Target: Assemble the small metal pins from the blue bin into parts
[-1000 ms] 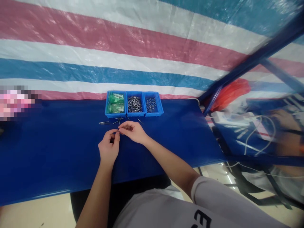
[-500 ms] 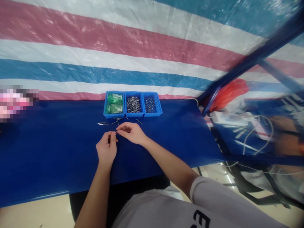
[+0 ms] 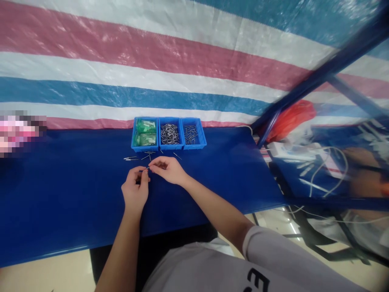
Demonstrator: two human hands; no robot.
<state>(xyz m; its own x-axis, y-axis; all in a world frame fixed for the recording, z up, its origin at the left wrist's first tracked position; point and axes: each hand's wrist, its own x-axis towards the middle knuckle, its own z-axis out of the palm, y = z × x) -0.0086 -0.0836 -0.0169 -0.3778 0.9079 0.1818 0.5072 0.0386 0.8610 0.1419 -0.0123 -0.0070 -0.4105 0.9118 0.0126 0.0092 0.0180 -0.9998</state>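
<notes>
My left hand [image 3: 135, 187] and my right hand [image 3: 169, 169] meet fingertip to fingertip over the blue table [image 3: 212, 182]. Between them shows a thin metal pin [image 3: 148, 167], pinched by both; its ends are hidden in the fingers. Just beyond my hands lie several loose metal pins [image 3: 149, 153], with two longer, light-tipped pieces [image 3: 130, 158] to their left.
At the table's back stand three joined blue bins: green plastic packets in the left bin [image 3: 133, 147], many metal pins in the middle bin [image 3: 170, 147], fewer in the right bin [image 3: 200, 142]. A blue frame post [image 3: 269, 127], a red bag [image 3: 293, 119] and cables are at right.
A little more of the metal pin shows between my fingertips, which have drawn slightly apart. The view has shifted a touch; bins and loose pins stay put.
</notes>
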